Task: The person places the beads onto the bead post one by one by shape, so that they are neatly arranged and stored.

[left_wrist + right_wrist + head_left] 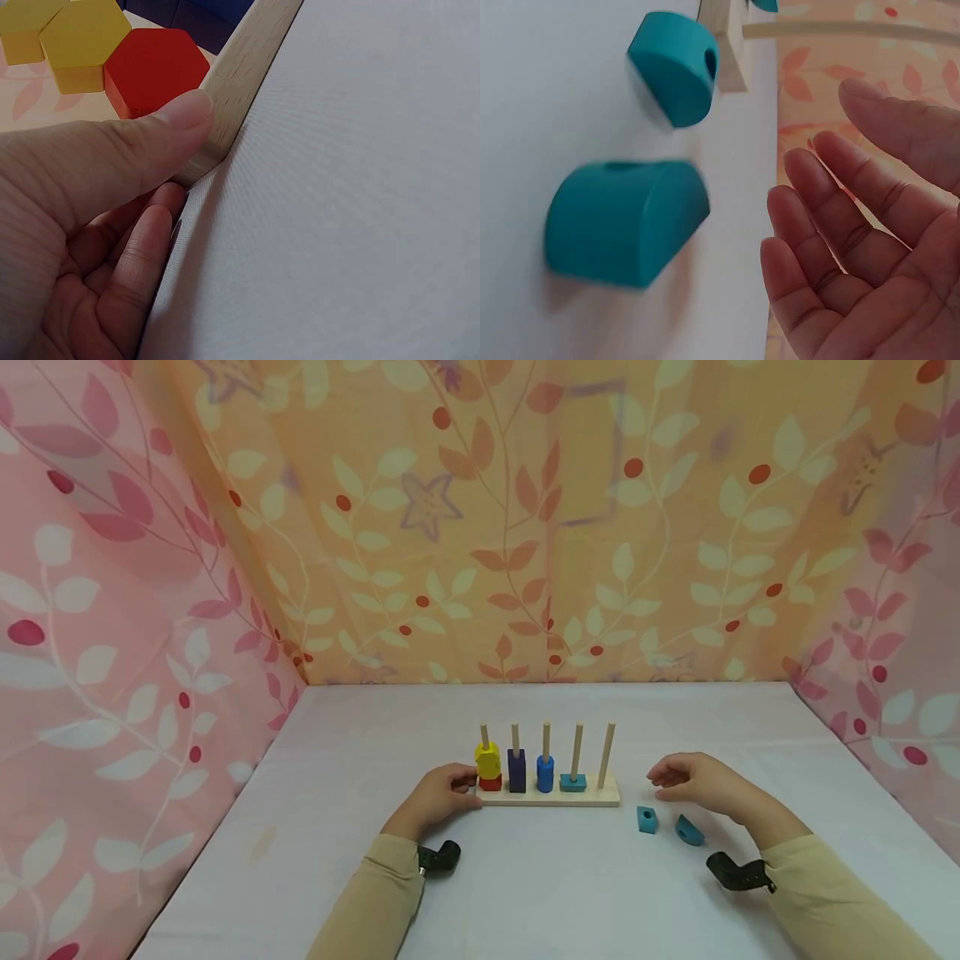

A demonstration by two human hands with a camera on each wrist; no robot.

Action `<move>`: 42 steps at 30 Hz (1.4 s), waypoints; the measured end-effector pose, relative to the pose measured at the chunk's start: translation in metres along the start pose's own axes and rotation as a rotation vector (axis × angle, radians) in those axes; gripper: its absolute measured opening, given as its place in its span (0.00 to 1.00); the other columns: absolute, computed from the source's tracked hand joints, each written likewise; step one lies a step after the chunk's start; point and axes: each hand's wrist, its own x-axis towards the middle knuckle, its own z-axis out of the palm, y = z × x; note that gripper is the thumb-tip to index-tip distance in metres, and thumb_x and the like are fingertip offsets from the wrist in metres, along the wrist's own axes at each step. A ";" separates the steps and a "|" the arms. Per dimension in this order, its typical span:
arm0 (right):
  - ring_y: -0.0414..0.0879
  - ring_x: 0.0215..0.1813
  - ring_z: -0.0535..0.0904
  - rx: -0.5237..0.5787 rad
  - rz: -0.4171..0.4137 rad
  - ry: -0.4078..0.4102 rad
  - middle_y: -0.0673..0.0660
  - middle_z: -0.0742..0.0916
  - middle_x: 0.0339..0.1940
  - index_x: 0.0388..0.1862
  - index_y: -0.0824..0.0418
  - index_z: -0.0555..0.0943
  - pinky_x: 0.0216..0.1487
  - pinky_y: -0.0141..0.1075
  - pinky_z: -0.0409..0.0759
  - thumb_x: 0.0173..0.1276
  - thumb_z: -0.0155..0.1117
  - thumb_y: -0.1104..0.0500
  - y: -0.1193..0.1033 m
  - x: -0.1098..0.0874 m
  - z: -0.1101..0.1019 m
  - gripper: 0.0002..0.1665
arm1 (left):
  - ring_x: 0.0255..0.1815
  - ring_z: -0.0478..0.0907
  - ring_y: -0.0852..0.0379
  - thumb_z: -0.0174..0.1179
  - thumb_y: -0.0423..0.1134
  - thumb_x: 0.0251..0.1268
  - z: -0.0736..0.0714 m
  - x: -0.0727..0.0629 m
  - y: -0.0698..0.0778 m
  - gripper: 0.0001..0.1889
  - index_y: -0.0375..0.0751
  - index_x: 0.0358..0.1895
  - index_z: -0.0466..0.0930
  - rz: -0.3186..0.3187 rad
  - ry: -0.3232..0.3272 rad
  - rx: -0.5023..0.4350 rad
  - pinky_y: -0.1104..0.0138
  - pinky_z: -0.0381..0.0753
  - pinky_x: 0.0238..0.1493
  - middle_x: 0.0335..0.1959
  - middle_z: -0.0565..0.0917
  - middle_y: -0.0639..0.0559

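Observation:
A wooden peg stand [611,791] with a row of upright pegs is on the table. My left hand [437,795] grips its left end, thumb [176,120] on the base and fingers curled beside it. The leftmost peg bears a red hexagonal block [157,71] with yellow blocks [488,762] above it. Along the row come purple blocks [517,772], blue blocks [545,775] and a teal block [573,783]; the rightmost peg [607,756] is bare. Two loose teal half-round blocks, one nearer the stand [675,67] and another [622,225], lie near my right hand [701,781], which hovers empty, fingers loosely bent.
A white cloth [540,893] covers the table. Patterned curtains [510,527] hang behind it and along both sides. Each wrist wears a black camera mount, one at the left sleeve [438,857] and one at the right [738,872].

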 end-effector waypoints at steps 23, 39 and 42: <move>0.46 0.34 0.70 0.024 0.200 0.025 0.53 0.79 0.30 0.38 0.61 0.79 0.31 0.35 0.71 0.59 0.64 0.48 0.047 -0.039 0.010 0.18 | 0.50 0.74 0.59 0.70 0.44 0.46 0.001 -0.002 0.002 0.27 0.48 0.55 0.77 -0.018 0.004 -0.016 0.63 0.74 0.54 0.50 0.78 0.54; 0.45 0.32 0.69 -0.037 0.181 0.043 0.52 0.77 0.25 0.34 0.60 0.79 0.30 0.34 0.67 0.52 0.71 0.50 0.037 -0.038 0.020 0.18 | 0.51 0.74 0.58 0.70 0.44 0.47 0.000 0.000 0.000 0.28 0.47 0.55 0.76 -0.018 0.001 -0.019 0.62 0.74 0.54 0.51 0.78 0.53; 0.45 0.29 0.69 -0.022 0.172 0.031 0.52 0.75 0.24 0.33 0.61 0.78 0.27 0.33 0.68 0.50 0.72 0.51 0.035 -0.039 0.022 0.17 | 0.51 0.74 0.59 0.70 0.44 0.46 0.000 0.000 -0.001 0.28 0.47 0.55 0.76 -0.015 0.003 -0.015 0.63 0.74 0.54 0.51 0.78 0.53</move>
